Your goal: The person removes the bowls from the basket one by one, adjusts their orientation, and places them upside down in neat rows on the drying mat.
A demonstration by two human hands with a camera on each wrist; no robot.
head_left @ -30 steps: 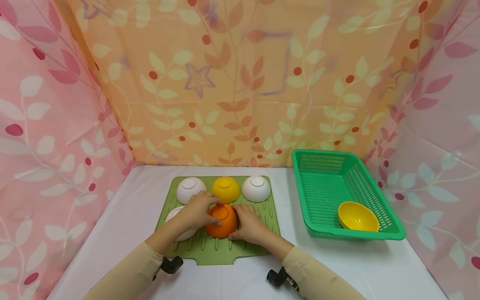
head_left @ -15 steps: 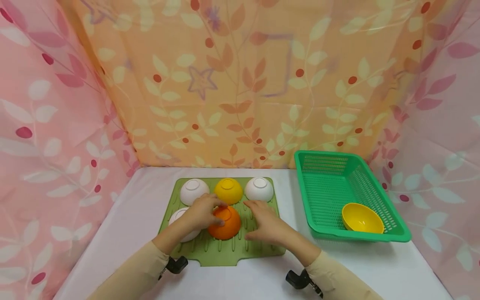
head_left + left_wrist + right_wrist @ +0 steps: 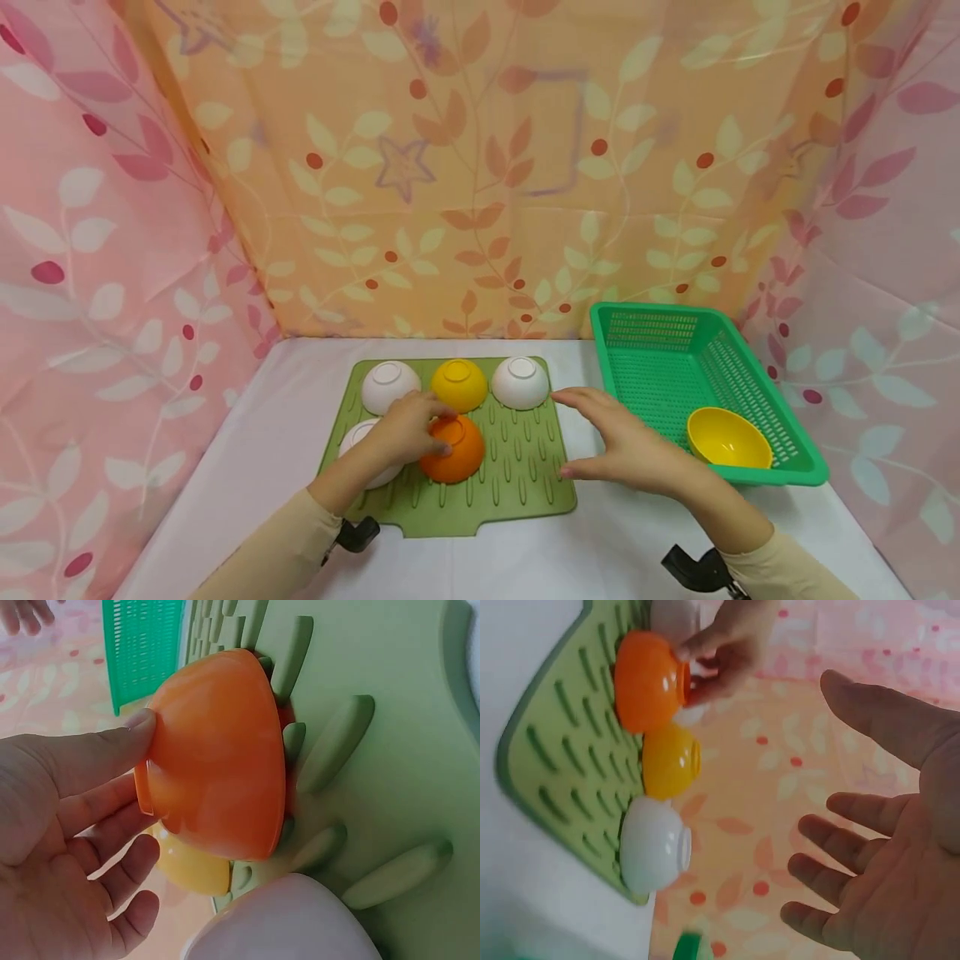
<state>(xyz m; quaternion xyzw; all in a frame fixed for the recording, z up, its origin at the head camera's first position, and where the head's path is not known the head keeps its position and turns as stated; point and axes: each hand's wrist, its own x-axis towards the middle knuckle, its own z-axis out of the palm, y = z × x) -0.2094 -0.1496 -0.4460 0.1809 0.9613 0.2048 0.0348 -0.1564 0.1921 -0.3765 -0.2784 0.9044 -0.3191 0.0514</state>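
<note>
An orange bowl (image 3: pixel 454 450) sits upside down in the front row of a green drying mat (image 3: pixel 517 475). My left hand (image 3: pixel 408 429) pinches it near its foot ring; in the left wrist view the thumb (image 3: pixel 112 754) touches the bowl beside that ring. Partly hidden behind this hand is an upturned white bowl (image 3: pixel 386 475). Along the back row lie another white bowl (image 3: pixel 388 385), a yellow bowl (image 3: pixel 459 385) and a third white bowl (image 3: pixel 521 383), all bottom up. My right hand (image 3: pixel 630 446) hovers between mat and basket, fingers spread, holding nothing.
A green plastic basket (image 3: pixel 611 392) stands on the right of the white-covered table (image 3: pixel 270 433). Inside its near right corner rests a yellow bowl (image 3: pixel 727 437), opening up and tilted. Floral curtains (image 3: pixel 480 208) enclose the back and both sides.
My right hand has let go of the orange bowl and moved right, past the mat's edge toward the basket. My left hand has stayed at the orange bowl.
</note>
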